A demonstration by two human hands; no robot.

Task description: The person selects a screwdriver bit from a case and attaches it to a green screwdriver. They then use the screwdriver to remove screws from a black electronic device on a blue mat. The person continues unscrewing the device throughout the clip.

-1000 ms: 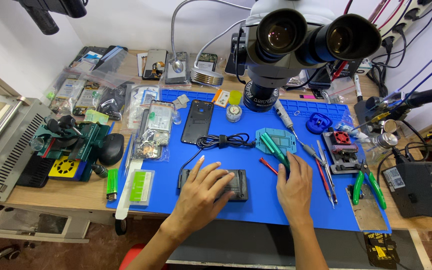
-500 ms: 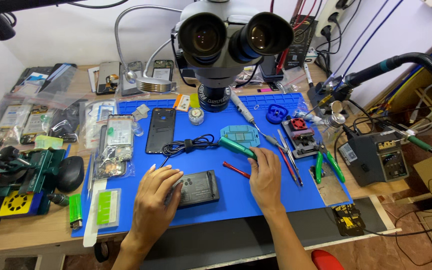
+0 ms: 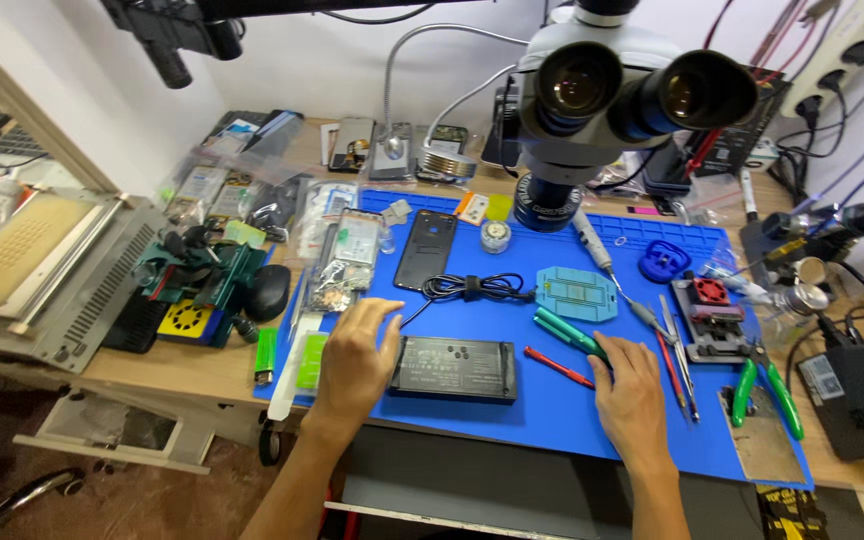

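Left hand slid off black box, open, touching its left end.

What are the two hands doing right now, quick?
Left hand: open, fingers spread, resting at the left end of the black box, gripping nothing.
Right hand: open, flat on the blue mat, fingertips at the green-handled tool.

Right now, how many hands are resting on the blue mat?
2. The left hand lies at the left end of the black box; the right hand lies by the green-handled tool. None seems hidden.
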